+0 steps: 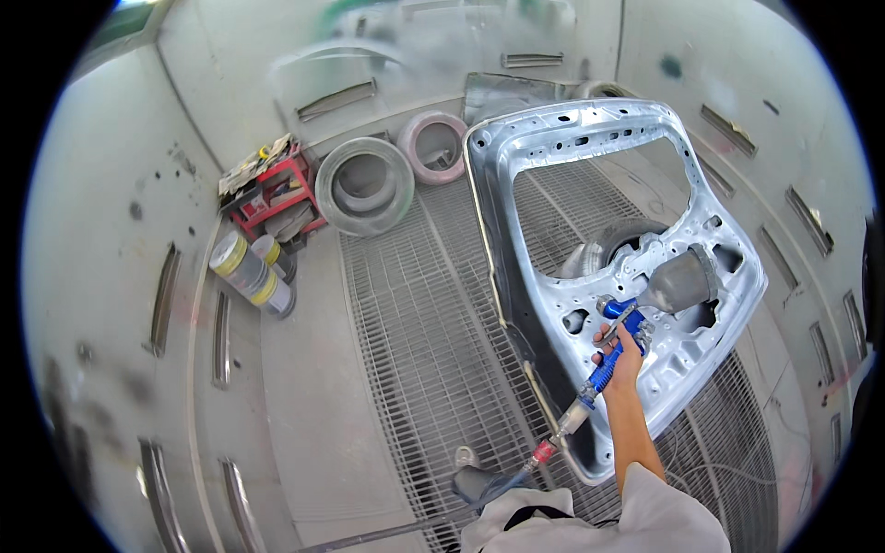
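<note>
My right hand (619,359) grips a blue spray gun (634,321) with a grey paint cup (678,281), held over a bare silver car tailgate (502,157) with a large window opening and several holes. The tailgate is propped at an angle, partly over a dark tire seen through and behind it. From the gun's handle an air line runs down through a red fitting (544,452) to a hose (519,476) along the lower edge. My left hand is not in view.
Metal floor grating (424,313) runs between the booth walls (111,230). Along the back lean a grey ring (392,189) and a pink ring (433,122), probably tires. A red trolley (295,194) and several cans or rolls (244,267) stand at the left. Loose lines trail at the lower right.
</note>
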The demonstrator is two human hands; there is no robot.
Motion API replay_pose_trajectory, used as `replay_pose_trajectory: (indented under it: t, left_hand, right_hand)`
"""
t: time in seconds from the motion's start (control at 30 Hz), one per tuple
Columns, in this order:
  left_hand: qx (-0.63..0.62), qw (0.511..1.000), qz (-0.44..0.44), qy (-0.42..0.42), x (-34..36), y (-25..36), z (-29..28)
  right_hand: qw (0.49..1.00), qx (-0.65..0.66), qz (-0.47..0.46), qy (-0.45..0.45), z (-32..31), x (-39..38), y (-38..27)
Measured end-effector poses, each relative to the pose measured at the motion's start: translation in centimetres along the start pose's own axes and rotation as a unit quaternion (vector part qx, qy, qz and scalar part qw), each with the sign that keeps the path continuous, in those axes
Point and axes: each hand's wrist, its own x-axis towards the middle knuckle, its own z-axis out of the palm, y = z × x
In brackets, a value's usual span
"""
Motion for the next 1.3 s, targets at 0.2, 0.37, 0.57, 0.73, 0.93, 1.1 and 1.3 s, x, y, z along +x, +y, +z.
replay_pose_trajectory:
  t: [0.2, 0.37, 0.57, 0.73, 0.93, 1.1, 1.3]
  left_hand:
    - [0.016, 0.991, 0.13, 0.007, 13.2, 4.0, 21.7]
    - [0.074, 0.984, 0.159, 0.043, 17.5, -6.2, 34.2]
    - [-0.337, 0.936, -0.087, -0.045, 17.7, 22.5, 52.4]
    - [-0.342, 0.906, -0.144, -0.203, 23.3, 21.9, 67.3]
    - [-0.355, 0.871, -0.064, -0.332, 26.3, 28.1, 79.6]
    - [-0.384, 0.827, 0.02, -0.41, 25.8, 31.5, 83.1]
    - [-0.399, 0.794, 0.034, -0.458, 24.9, 35.7, 83.5]
  right_hand:
    - [0.999, 0.018, -0.026, 0.043, 10.8, 1.2, 4.3]
    - [0.996, 0.081, 0.019, -0.028, 21.7, 2.0, 10.2]
    - [0.997, 0.023, -0.072, 0.022, 29.5, 7.0, 9.7]
    - [0.985, 0.078, -0.153, 0.012, 41.6, 11.3, 9.6]
    - [0.977, 0.1, -0.174, 0.066, 43.5, 12.1, 11.3]
    - [0.958, 0.066, -0.168, 0.223, 39.4, 6.0, 16.9]
    - [0.908, 0.037, -0.191, 0.371, 37.5, 1.9, 22.3]
